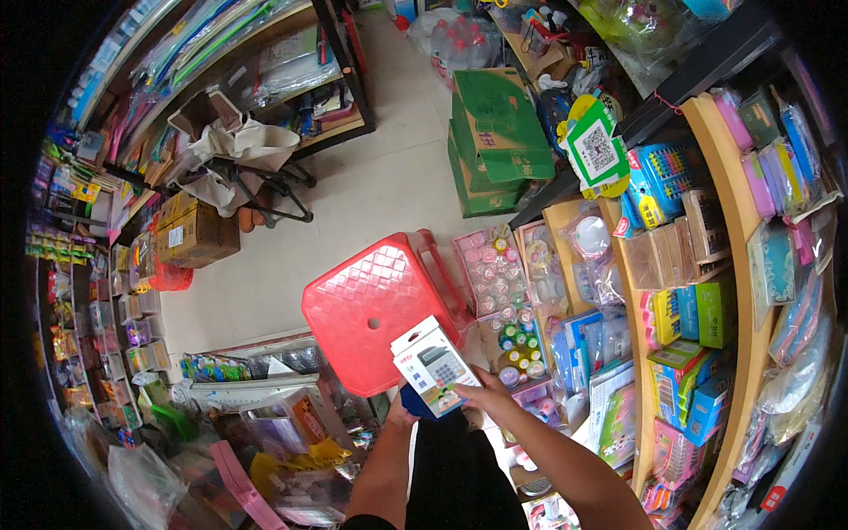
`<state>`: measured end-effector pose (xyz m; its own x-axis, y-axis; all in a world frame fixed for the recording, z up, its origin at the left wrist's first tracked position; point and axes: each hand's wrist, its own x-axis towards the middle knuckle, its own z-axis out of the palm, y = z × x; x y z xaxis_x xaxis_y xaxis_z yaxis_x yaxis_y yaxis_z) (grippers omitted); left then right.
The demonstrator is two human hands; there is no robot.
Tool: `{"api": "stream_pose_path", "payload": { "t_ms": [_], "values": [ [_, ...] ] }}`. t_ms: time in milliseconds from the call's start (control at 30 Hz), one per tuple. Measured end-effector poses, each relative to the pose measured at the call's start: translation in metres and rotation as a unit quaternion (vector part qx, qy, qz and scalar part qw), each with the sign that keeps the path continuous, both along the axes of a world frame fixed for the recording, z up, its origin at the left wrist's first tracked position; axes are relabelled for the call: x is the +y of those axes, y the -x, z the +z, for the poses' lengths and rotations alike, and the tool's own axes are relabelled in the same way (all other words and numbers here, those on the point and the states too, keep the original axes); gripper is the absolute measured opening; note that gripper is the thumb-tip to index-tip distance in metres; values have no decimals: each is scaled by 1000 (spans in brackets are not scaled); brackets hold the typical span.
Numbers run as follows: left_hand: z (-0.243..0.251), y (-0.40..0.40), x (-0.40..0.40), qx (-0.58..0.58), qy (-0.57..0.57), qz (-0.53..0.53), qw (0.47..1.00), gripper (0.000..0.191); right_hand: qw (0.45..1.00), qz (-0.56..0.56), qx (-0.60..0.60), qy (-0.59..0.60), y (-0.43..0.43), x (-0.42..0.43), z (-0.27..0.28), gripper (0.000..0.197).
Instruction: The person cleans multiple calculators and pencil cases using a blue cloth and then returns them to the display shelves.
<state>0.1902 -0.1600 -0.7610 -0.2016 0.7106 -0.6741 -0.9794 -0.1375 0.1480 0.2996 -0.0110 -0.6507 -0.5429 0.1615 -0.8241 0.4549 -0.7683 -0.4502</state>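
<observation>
A white calculator box (436, 368), printed with a picture of a grey calculator, is held in front of my body with its hang tab pointing away from me. My right hand (490, 396) grips its lower right side, the thumb lying across the printed front. At the lower left edge my left hand (401, 407) holds the box from behind, its fingers mostly hidden. A dark blue item (417, 403), perhaps cloth, shows beneath the box at that hand. Just beyond, the box overlaps the near edge of a red plastic stool (371, 285).
Green cartons (497, 132) and wrapped bottles (460, 43) stand on the floor ahead. Wooden shelves (735, 199) with packaged goods run along my right. To the left are a folding stool (265, 179), a cardboard box (195, 232) and crowded racks. Trays of small jars (493, 265) border the stool.
</observation>
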Motion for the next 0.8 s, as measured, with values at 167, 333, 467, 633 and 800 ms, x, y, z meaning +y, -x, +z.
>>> {"api": "stream_pose_path", "payload": {
  "t_ms": [167,333,467,633,800],
  "values": [
    [-10,26,-14,-22,9,-8,1000,52,999,-37,-14,36,12,0,-12,56],
    [2,3,-12,-22,12,-57,998,55,999,-31,-22,25,15,7,-11,54],
    [7,-20,-28,10,-14,-128,992,50,999,21,-11,-47,18,1,-13,53],
    [22,-39,-44,73,38,-162,983,52,995,13,60,-73,30,-27,-30,58],
    [26,-54,-73,-108,31,-94,989,48,954,89,-90,-271,22,-52,-19,63]
  ]
}}
